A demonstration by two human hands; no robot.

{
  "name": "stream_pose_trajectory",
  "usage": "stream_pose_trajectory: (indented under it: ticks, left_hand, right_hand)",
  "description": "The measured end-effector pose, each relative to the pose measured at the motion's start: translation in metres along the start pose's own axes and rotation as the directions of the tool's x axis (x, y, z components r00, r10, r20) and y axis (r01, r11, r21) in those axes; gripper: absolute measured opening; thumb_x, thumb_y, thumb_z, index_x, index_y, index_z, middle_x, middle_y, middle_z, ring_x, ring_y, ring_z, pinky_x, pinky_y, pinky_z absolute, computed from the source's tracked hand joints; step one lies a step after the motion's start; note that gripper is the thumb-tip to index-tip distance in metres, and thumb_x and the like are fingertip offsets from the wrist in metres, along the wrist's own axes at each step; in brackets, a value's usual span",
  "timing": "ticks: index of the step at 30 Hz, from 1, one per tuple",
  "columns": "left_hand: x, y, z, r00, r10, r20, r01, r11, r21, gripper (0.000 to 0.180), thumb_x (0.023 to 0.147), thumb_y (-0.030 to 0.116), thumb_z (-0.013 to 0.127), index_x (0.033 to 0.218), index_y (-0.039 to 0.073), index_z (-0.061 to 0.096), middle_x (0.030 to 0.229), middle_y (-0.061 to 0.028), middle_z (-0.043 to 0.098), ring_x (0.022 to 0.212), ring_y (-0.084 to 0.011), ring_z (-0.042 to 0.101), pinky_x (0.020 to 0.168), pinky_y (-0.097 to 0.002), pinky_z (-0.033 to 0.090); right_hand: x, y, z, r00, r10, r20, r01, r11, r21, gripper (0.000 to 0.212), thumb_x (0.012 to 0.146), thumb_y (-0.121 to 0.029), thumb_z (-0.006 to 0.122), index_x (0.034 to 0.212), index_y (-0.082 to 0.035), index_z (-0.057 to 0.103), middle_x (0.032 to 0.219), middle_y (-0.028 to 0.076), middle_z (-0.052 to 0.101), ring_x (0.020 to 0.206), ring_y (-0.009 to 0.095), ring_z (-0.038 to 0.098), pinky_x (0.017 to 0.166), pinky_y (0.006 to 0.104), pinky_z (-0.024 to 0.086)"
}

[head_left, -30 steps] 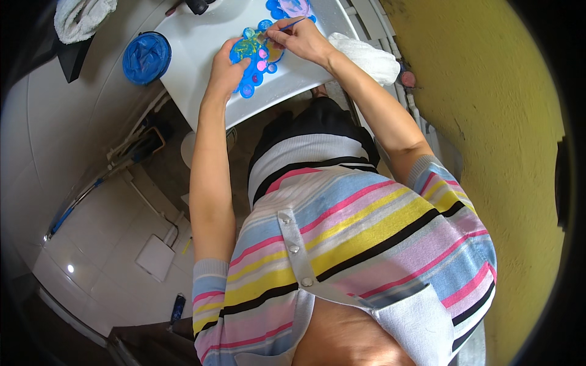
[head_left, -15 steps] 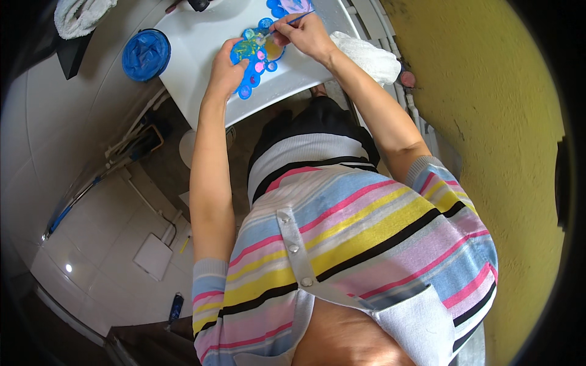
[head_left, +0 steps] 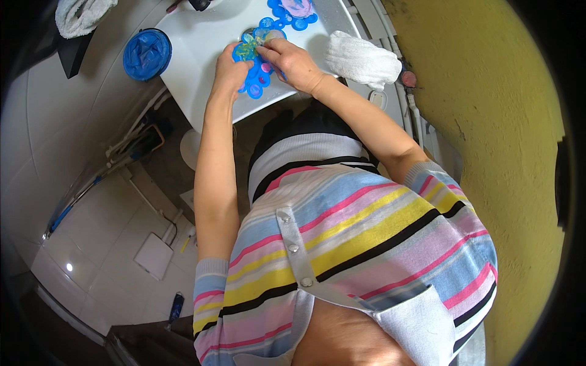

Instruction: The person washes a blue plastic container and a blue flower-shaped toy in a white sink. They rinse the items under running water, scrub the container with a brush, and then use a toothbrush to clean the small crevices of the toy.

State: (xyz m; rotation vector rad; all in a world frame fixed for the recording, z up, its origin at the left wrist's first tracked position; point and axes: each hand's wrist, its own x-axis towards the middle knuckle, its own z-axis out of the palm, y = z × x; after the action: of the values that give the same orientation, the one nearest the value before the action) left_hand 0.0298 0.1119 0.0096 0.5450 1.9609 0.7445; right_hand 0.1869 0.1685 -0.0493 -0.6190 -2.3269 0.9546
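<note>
One blue paint palette (head_left: 253,82) is gripped by the left hand (head_left: 227,73) and the right hand (head_left: 293,61), both closed. Beside the right hand, one white cloth (head_left: 360,61) is laid on the counter (head_left: 207,43); a second palette (head_left: 296,9) is seen beyond

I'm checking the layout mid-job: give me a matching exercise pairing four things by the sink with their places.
Things:
1. blue paint palette
2. white cloth
3. round blue lid
4. second palette

Places:
A. left of the sink, on its edge
B. under both hands
C. right of the right hand
D. at the far top edge

Pairs: 1-B, 2-C, 3-A, 4-D
</note>
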Motion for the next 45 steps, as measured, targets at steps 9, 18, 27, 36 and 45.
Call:
stream_pose_trajectory:
  ticks: [9,18,27,36,45]
  left_hand:
    - [-0.005,0.003,-0.005,0.999,0.052,-0.012,-0.052,0.998,0.033,0.048,0.079,-0.008,0.056,0.126,0.0,0.049,0.108,-0.016,0.063,0.093,-0.0225,0.064,0.077,-0.0328,0.053]
    - [-0.005,0.0,-0.005,0.995,0.1,0.022,-0.102,0.987,0.127,0.048,0.078,-0.01,0.053,0.124,0.0,0.051,0.108,-0.0162,0.064,0.092,-0.0215,0.065,0.079,-0.0323,0.053]
    - [-0.002,-0.013,-0.004,0.987,0.16,-0.005,-0.158,0.98,0.12,0.046,0.077,-0.009,0.053,0.122,0.001,0.053,0.105,-0.0154,0.065,0.092,-0.0224,0.065,0.08,-0.0332,0.052]
    - [-0.001,-0.007,-0.004,0.984,0.171,0.056,-0.179,0.961,0.21,0.046,0.079,-0.008,0.055,0.124,0.001,0.051,0.106,-0.0146,0.064,0.091,-0.0198,0.064,0.078,-0.0309,0.052]
    - [-0.007,-0.001,0.0,0.989,0.148,0.013,-0.148,0.982,0.113,0.047,0.076,-0.009,0.052,0.122,0.001,0.051,0.104,-0.0156,0.065,0.092,-0.0221,0.065,0.078,-0.0321,0.052]
  right_hand:
    - [0.015,0.004,-0.011,0.96,0.226,-0.166,-0.173,0.943,0.285,0.018,0.083,-0.01,0.063,0.097,-0.002,0.068,0.083,0.01,0.065,0.074,0.023,0.064,0.066,0.0324,0.052]
    - [0.033,0.025,-0.012,0.861,0.498,0.101,-0.42,0.584,0.695,0.019,0.09,-0.014,0.062,0.094,0.003,0.07,0.078,0.009,0.069,0.068,0.011,0.065,0.065,0.0229,0.053]
    - [0.027,0.043,-0.016,0.832,0.551,0.071,-0.443,0.582,0.682,0.018,0.09,-0.011,0.06,0.094,0.003,0.07,0.079,0.008,0.07,0.07,0.011,0.066,0.068,0.0238,0.055]
    - [0.038,0.029,-0.017,0.843,0.519,0.14,-0.446,0.53,0.721,0.018,0.09,-0.01,0.06,0.092,0.003,0.071,0.08,0.008,0.069,0.067,0.011,0.064,0.067,0.0239,0.054]
    - [0.038,0.029,-0.022,0.848,0.511,0.142,-0.482,0.629,0.61,0.017,0.088,-0.011,0.06,0.089,0.002,0.071,0.076,0.008,0.069,0.067,0.011,0.065,0.067,0.0238,0.054]
